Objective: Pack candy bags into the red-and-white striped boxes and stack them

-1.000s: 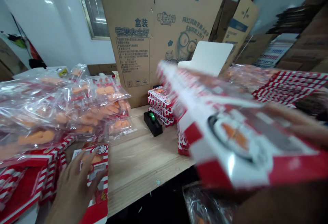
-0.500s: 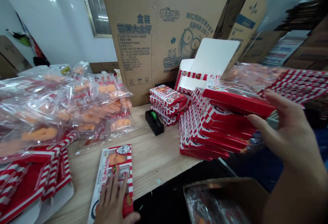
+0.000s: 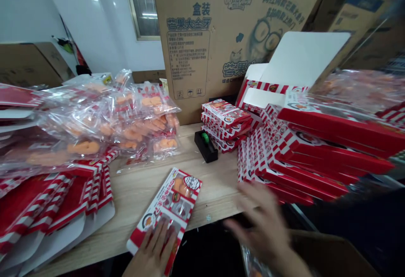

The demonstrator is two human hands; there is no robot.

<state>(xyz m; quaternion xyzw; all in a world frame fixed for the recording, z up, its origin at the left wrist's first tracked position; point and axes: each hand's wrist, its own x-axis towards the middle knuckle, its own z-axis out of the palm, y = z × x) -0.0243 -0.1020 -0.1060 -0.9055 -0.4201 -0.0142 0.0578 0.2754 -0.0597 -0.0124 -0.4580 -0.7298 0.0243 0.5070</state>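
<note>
Head view: looking forward and down over a wooden tabletop (image 3: pixel 215 188); right side of frame smeared by motion blur.

Left hand (image 3: pixel 153 253): fingers spread, laid flat on the lower end of the box, no pinch; wrist and lower palm cut off by bottom edge of frame.

Right hand (image 3: pixel 262 222): fingers apart, blurred, nothing visibly held; exact finger positions hard to make out. Hovering above the table's front edge, just beside the near end of the large box stack.

Printed box (image 3: pixel 167 209): red and white, lying flat and tilted on the tabletop near the front edge; lower end partly covered by left hand, small print unreadable.

Box stack (image 3: pixel 303 163): red-and-white boxes piled in a leaning heap at right, far end cut off by frame edge.

Open box (image 3: pixel 300 57): white lid raised, behind the box stack, lower part hidden.

Small stack (image 3: pixel 226 120): a few boxes beside a black tape dispenser (image 3: pixel 205 146).

Left side of table: clear plastic bags of orange sweets (image 3: pixel 104 120) heaped over flat red-striped box blanks (image 3: pixel 53 209); lower bags partly hidden.

Background: large cardboard carton (image 3: pixel 196 44) standing upright behind the table, top cut off.
</note>
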